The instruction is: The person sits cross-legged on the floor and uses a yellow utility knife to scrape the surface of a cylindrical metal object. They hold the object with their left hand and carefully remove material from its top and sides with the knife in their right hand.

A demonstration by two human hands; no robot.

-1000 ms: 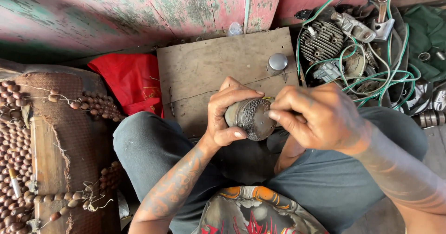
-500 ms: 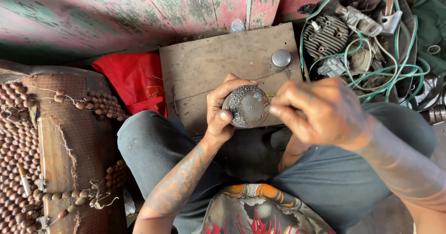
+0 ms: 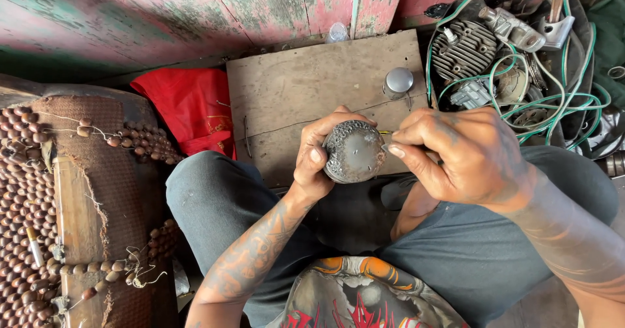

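My left hand [image 3: 317, 159] grips a round, sooty metal piston [image 3: 355, 151] with its dark crown turned up toward me. My right hand [image 3: 452, 155] is closed around a thin tool whose tip [image 3: 385, 133] touches the piston's right rim; most of the tool is hidden in the fist. Both hands hover over my lap, just in front of a worn wooden board [image 3: 306, 87].
A small grey metal cylinder [image 3: 398, 82] stands on the board. A red cloth [image 3: 189, 107] lies to the left. Engine parts tangled in green wire [image 3: 508, 61] fill the right. A beaded seat cover [image 3: 39, 191] is at far left. A painted wooden wall is behind.
Both hands and the piston have shifted slightly up toward the board, and the piston's crown now faces me more squarely. The grips are unchanged.
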